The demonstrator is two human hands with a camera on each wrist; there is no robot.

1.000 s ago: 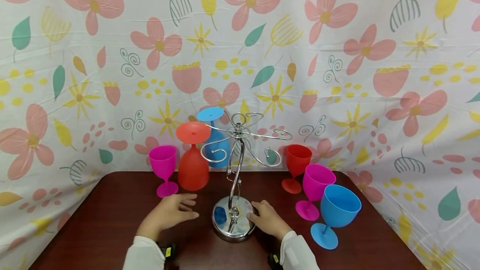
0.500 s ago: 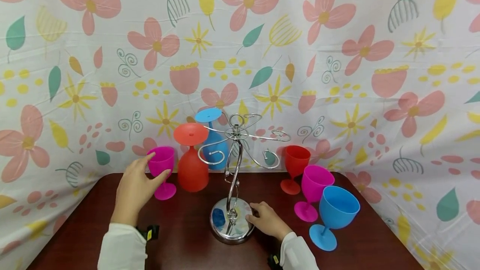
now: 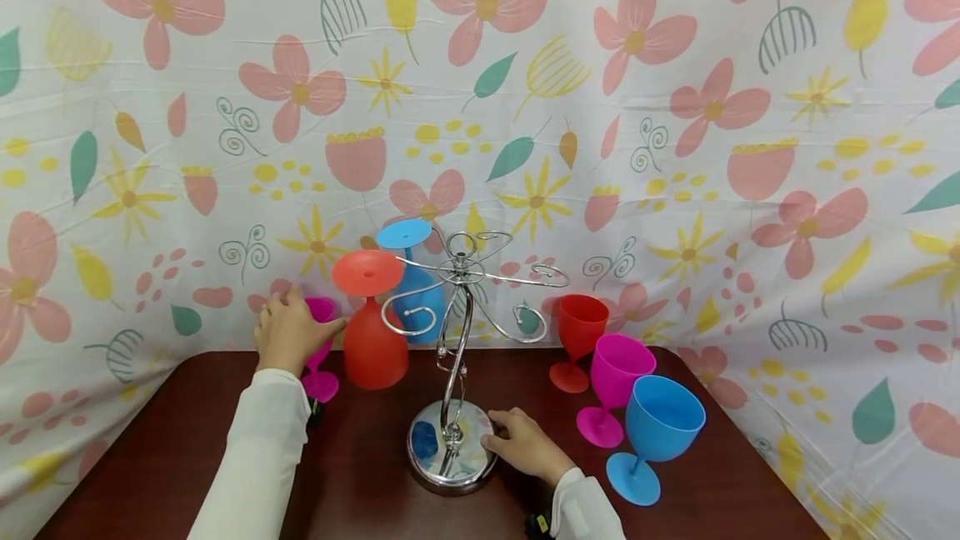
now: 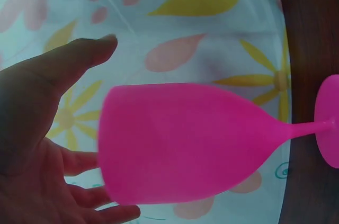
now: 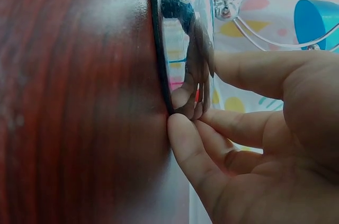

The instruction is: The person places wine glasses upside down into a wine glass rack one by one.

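Note:
My left hand [image 3: 287,333] reaches around the bowl of an upright magenta plastic goblet [image 4: 180,144] at the table's far left. In the left wrist view its thumb stands apart from the bowl, with the other fingers spread behind and beside it. A chrome wine glass rack [image 3: 457,357] with curled arms stands mid-table. From its left arms a red goblet [image 3: 375,346] and a blue goblet [image 3: 417,290] hang upside down. My right hand [image 3: 527,444] grips the rim of the rack's round base [image 5: 180,38], its fingertips low against the edge.
On the right stand an upright red goblet [image 3: 581,327], a magenta goblet [image 3: 618,373] and a blue goblet [image 3: 663,423], close together. A flowered cloth [image 3: 480,107] hangs behind the dark wooden table [image 3: 360,473].
My left hand has moved from beside the rack base out to the left and forward, to the magenta goblet. The right hand has stayed at the base, and the head view has shifted slightly.

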